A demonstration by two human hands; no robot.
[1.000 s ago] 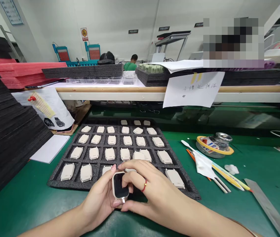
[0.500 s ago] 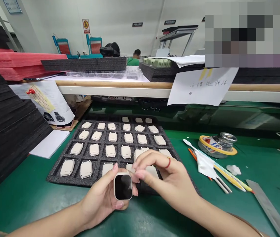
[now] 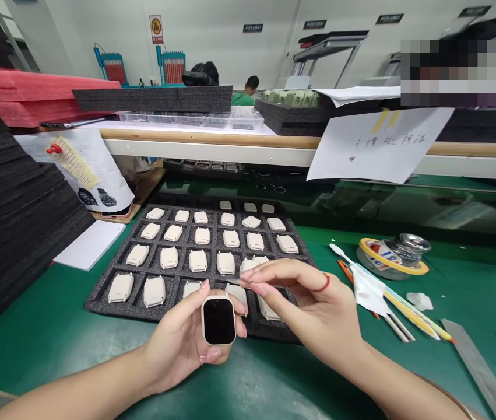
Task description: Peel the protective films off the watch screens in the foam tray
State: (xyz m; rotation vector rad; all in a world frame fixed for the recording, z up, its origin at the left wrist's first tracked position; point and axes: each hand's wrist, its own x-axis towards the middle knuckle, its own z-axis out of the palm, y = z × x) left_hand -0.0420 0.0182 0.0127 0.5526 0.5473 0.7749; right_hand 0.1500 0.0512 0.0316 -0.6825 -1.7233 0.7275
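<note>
My left hand [image 3: 186, 335] is closed around a smartwatch case [image 3: 218, 321] with a cream frame and a black screen turned up towards me. Thumb and fingers grip it by the edges. Above and to the right of the case, my right hand [image 3: 309, 297] pinches thumb and forefinger together; whatever sits between the tips is too faint to make out. Both hands are over the near side of a black foam tray [image 3: 143, 309], whose compartments hold several cream watch cases [image 3: 197, 261], lying back side up. The right hand hides part of the tray's right side.
To the right lie a roll of tape [image 3: 391, 256], a white-handled brush [image 3: 339, 252], tweezers [image 3: 398, 328], a crumpled white wad [image 3: 419, 301] and a steel ruler [image 3: 479, 361]. Black foam sheets [image 3: 16, 233] are stacked at left. A shelf [image 3: 213, 147] with a hanging paper note [image 3: 379, 146] crosses behind.
My right hand has moved up and to the right, away from the watch case. The left hand keeps its hold, and the screen now looks evenly black. The whole view has shifted slightly.
</note>
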